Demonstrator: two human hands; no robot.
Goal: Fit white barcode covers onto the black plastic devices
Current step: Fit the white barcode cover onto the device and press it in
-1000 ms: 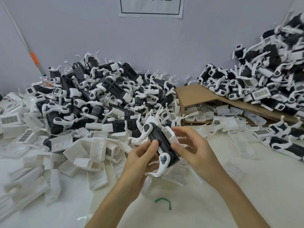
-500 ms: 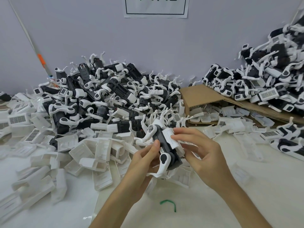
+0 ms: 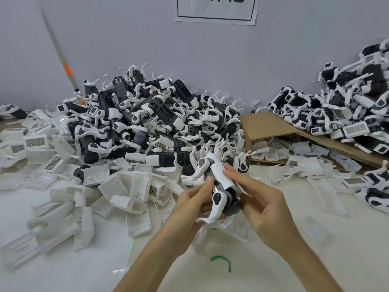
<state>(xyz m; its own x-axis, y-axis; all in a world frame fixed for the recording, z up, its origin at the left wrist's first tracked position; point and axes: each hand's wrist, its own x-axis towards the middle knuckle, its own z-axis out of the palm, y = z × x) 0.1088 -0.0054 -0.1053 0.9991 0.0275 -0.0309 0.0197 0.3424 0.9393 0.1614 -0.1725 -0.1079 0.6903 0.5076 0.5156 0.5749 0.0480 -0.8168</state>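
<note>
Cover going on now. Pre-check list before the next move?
1. Device secured: ok. The left hand grips the black device.
2. Cover placed: ok. The white cover lies along the device's body, and the right hand holds it there.
3. Cover fully seated: cannot tell. Fingers hide its edges.
4. Barcode facing out: cannot tell. The face in view is plain white.
5. Drop-off spot: ok. The finished pile sits at the right on the cardboard.
6. Next cover on hand: ok. Loose covers lie to the left of the hands.
</note>
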